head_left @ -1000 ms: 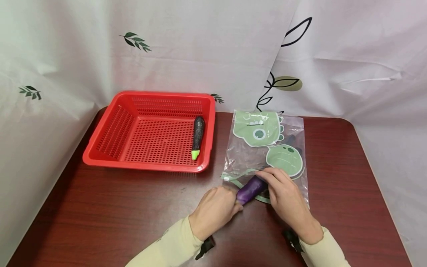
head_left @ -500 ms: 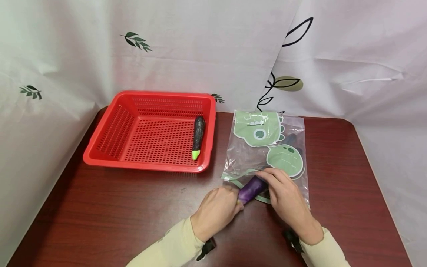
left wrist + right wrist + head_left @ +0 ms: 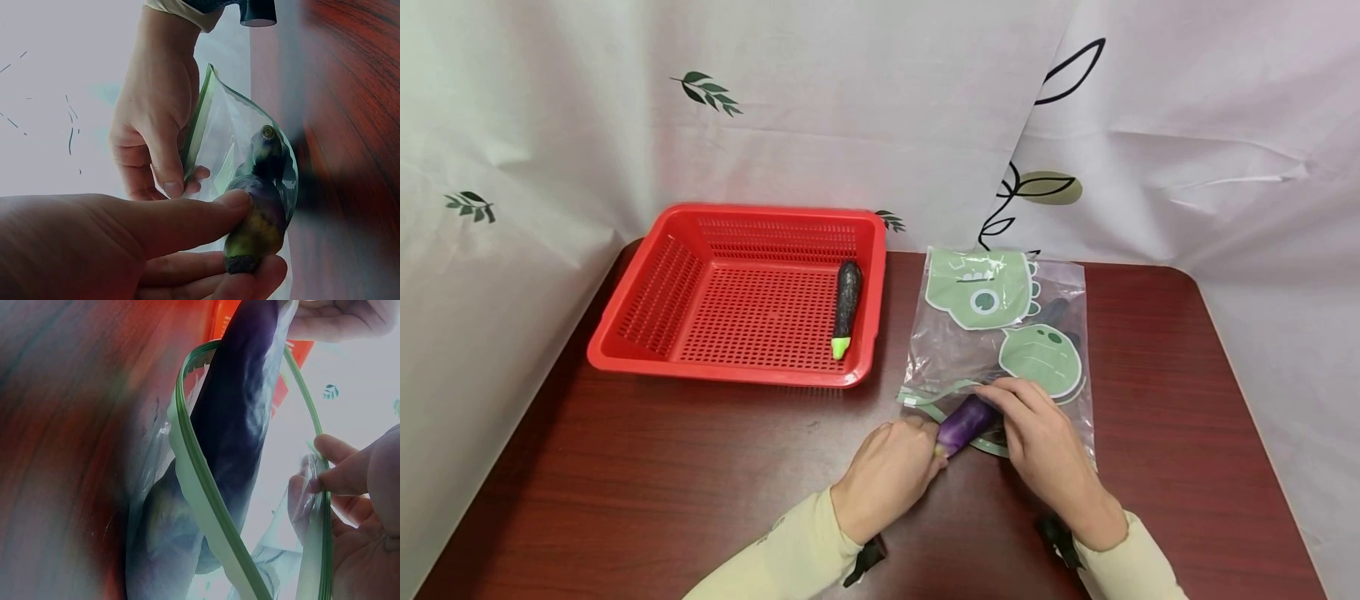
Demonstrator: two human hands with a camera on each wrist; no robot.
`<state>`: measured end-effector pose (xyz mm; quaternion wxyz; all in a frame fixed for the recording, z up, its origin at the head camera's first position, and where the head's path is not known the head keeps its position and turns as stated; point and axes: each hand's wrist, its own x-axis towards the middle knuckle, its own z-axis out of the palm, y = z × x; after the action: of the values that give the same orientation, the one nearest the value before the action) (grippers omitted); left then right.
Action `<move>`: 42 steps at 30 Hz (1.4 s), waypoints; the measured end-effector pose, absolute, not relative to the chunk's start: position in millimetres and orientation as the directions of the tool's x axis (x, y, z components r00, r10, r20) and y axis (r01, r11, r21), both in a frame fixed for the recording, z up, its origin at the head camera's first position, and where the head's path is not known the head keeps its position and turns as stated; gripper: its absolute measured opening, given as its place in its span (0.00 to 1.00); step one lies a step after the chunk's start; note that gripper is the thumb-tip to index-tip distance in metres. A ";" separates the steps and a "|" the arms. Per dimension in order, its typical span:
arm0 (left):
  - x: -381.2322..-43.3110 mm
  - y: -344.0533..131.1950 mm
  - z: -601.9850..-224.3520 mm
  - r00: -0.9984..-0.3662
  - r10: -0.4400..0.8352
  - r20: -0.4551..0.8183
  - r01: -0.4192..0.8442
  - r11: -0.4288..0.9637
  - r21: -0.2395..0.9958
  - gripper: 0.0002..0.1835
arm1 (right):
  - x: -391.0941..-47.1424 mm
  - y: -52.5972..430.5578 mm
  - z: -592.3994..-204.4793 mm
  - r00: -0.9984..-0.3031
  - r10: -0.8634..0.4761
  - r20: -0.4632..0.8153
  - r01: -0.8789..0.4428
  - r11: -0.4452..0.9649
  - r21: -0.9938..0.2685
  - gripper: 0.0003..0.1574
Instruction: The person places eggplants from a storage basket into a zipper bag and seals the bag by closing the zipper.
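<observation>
My left hand (image 3: 891, 467) grips a long purple eggplant (image 3: 966, 423) by its pale stem end, thumb on top in the left wrist view. The eggplant slants into the mouth of a clear zip bag (image 3: 955, 354) printed with green cartoon shapes. My right hand (image 3: 1045, 433) pinches the bag's green zip rim (image 3: 324, 519) between thumb and fingers, so the mouth gapes around the eggplant. Another dark eggplant (image 3: 165, 540) lies inside the bag, its stem end showing in the left wrist view. The eggplant's far end is hidden by the bag and right hand.
A red perforated basket (image 3: 730, 372) stands at the back left of the brown table (image 3: 647, 483). Along its right side lies a black, elongated vegetable (image 3: 846, 300) with a bright green tip. A white leaf-patterned cloth (image 3: 820, 125) hangs behind and beside the table.
My left hand has shifted very slightly right, and more of the eggplant's pale stem end shows beside its fingers. The right hand and bag look the same.
</observation>
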<state>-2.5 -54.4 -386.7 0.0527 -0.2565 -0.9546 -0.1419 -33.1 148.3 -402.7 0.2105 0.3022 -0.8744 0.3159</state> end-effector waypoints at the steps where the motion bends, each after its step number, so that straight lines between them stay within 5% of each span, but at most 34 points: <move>1: -2.3 -54.3 -386.7 -0.863 0.474 0.173 0.504 0.830 0.240 0.10 | -33.1 148.3 -402.8 -0.729 -0.396 0.559 -0.661 0.618 -0.425 0.22; 42: -4.1 -42.7 -394.1 -0.847 0.454 0.277 0.512 0.836 0.196 0.11 | -33.5 147.3 -404.0 -0.724 -0.392 0.567 -0.665 0.614 -0.425 0.22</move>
<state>-4.1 -42.7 -394.1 0.1102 -0.2537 -0.9518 -0.1326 -33.5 147.3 -404.0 0.2145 0.3031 -0.8723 0.3181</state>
